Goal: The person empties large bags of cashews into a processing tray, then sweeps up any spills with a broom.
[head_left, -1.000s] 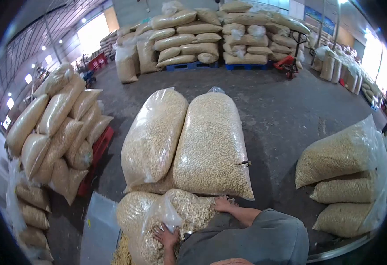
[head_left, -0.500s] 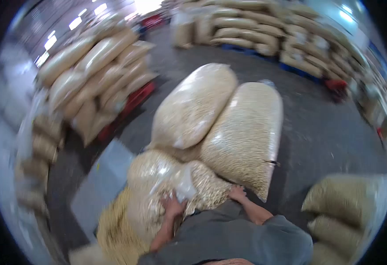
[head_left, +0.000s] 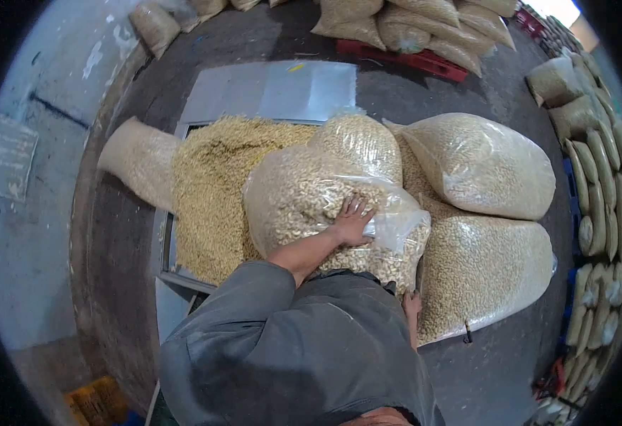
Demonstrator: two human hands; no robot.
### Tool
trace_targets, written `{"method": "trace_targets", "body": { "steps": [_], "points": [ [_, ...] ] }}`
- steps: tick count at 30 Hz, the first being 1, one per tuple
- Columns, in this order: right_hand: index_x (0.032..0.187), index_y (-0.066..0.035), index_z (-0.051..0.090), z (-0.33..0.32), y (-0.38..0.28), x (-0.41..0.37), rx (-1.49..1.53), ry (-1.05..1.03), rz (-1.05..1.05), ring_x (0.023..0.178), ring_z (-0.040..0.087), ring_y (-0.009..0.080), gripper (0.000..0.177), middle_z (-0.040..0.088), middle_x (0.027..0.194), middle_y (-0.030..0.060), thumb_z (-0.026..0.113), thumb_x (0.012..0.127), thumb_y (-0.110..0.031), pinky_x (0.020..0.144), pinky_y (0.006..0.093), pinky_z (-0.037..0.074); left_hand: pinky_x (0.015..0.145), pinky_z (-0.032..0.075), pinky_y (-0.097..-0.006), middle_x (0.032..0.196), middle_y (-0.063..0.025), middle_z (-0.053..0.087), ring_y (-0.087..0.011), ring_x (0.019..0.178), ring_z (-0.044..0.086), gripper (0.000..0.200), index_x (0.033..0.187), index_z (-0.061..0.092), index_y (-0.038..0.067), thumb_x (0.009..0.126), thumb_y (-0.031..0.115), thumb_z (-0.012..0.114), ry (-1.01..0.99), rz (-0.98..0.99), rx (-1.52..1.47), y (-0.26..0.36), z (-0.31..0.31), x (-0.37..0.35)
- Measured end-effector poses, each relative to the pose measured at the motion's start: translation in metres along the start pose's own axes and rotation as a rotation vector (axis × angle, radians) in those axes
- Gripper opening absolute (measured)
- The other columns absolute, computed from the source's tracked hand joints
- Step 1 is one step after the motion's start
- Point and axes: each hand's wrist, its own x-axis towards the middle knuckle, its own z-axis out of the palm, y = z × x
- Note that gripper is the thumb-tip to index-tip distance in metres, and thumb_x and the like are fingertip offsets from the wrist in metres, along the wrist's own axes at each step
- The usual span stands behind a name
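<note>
Left hand (head_left: 353, 220) is pressing open-palmed on the bag (head_left: 296, 195); right hand's (head_left: 411, 307) grip, can't tell. Grain (head_left: 208, 192) is lying at nine o'clock, full sacks (head_left: 481, 163) waiting at three: partway, I'd judge.

The left hand (head_left: 353, 220) is lying flat, fingers spread, on a clear plastic sack of pale kernels (head_left: 296, 199) that is leaning over a loose heap of kernels (head_left: 208, 192). The right hand (head_left: 411, 304), partly hidden, is touching a neighbouring full sack (head_left: 492, 277); its grip is not showing.
</note>
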Motion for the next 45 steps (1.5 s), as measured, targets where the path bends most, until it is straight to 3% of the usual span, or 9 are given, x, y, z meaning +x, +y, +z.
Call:
{"method": "trace_targets", "body": {
  "steps": [8,10,16,19,22,29,31,34,45],
  "points": [
    [0.133,0.0,0.045,-0.008,-0.004,0.004,-0.015,-0.063,0.018,0.119,0.049,0.0414,0.068,0.054,0.125,0.0271,0.052,0.084,-0.047,0.103,0.0486,0.032,0.114,-0.004,-0.0536,0.153,-0.0244,0.012,-0.0428,0.142,0.0,0.09,0.149,0.019,0.013,0.081,0.056,0.06,0.045,0.085,-0.014,-0.003,0.002,0.001],
    [0.134,-0.005,0.046,-0.007,-0.003,0.007,-0.073,-0.056,0.058,0.121,0.047,0.0418,0.066,0.052,0.127,0.0276,0.05,0.086,-0.05,0.102,0.0442,0.037,0.114,-0.003,-0.054,0.152,-0.0248,0.013,-0.0438,0.141,0.003,0.09,0.149,0.02,0.013,0.08,0.057,0.06,0.028,0.023,-0.003,0.001,0.003,0.003],
    [0.133,-0.001,0.045,0.002,-0.007,0.0,-0.061,0.003,0.091,0.123,0.042,0.0449,0.064,0.048,0.129,0.0295,0.047,0.086,-0.044,0.105,0.0498,0.03,0.113,-0.005,-0.0537,0.154,-0.0198,0.012,-0.0411,0.142,0.0,0.091,0.148,0.023,0.013,0.079,0.061,0.058,0.022,0.059,0.048,0.011,-0.007,0.004],
    [0.137,0.0,0.038,0.002,-0.007,-0.004,-0.009,-0.047,0.055,0.126,0.033,0.0505,0.068,0.038,0.137,0.0308,0.047,0.087,-0.045,0.106,0.0577,0.024,0.112,-0.005,-0.0552,0.154,-0.021,0.011,-0.0411,0.142,-0.001,0.093,0.149,0.021,0.013,0.079,0.061,0.057,0.015,0.075,0.109,0.013,-0.004,0.006],
    [0.138,0.0,0.037,0.007,-0.005,-0.006,0.031,0.018,0.013,0.126,0.032,0.0513,0.068,0.037,0.138,0.03,0.047,0.088,-0.045,0.105,0.0597,0.024,0.111,-0.005,-0.0572,0.153,-0.0261,0.01,-0.0453,0.141,-0.002,0.093,0.149,0.019,0.011,0.08,0.061,0.056,-0.009,0.069,0.114,0.015,0.003,0.008],
    [0.138,0.004,0.035,-0.006,-0.02,-0.019,0.089,-0.018,0.081,0.126,0.031,0.0501,0.07,0.036,0.137,0.0312,0.046,0.09,-0.046,0.107,0.0565,0.024,0.111,-0.008,-0.0568,0.153,-0.0276,0.006,-0.0463,0.141,-0.004,0.098,0.15,0.015,0.009,0.079,0.065,0.054,0.004,0.056,0.172,0.016,0.004,0.008],
    [0.133,0.004,0.041,-0.006,-0.021,-0.02,0.044,0.014,0.109,0.124,0.036,0.0478,0.069,0.043,0.134,0.0276,0.045,0.09,-0.05,0.107,0.0519,0.026,0.11,-0.008,-0.0571,0.152,-0.0278,0.006,-0.0464,0.14,-0.004,0.098,0.149,0.015,0.009,0.079,0.066,0.054,-0.007,0.046,0.172,0.017,0.004,0.009],
    [0.139,0.003,0.034,-0.01,-0.019,-0.019,0.112,-0.047,0.103,0.126,0.031,0.0513,0.07,0.035,0.138,0.0325,0.047,0.09,-0.045,0.107,0.0552,0.025,0.11,-0.009,-0.0573,0.152,-0.0279,0.006,-0.0465,0.14,-0.005,0.099,0.15,0.014,0.01,0.079,0.067,0.053,-0.015,0.037,0.178,0.016,0.005,0.01],
    [0.138,-0.001,0.038,-0.008,-0.016,-0.015,0.07,-0.032,0.06,0.128,0.031,0.048,0.065,0.037,0.137,0.0303,0.049,0.088,-0.041,0.107,0.0526,0.025,0.111,-0.003,-0.0573,0.152,-0.0252,0.014,-0.0445,0.141,0.0,0.096,0.149,0.019,0.012,0.077,0.061,0.059,0.059,-0.015,0.114,0.012,0.006,0.008]
  ]
}}
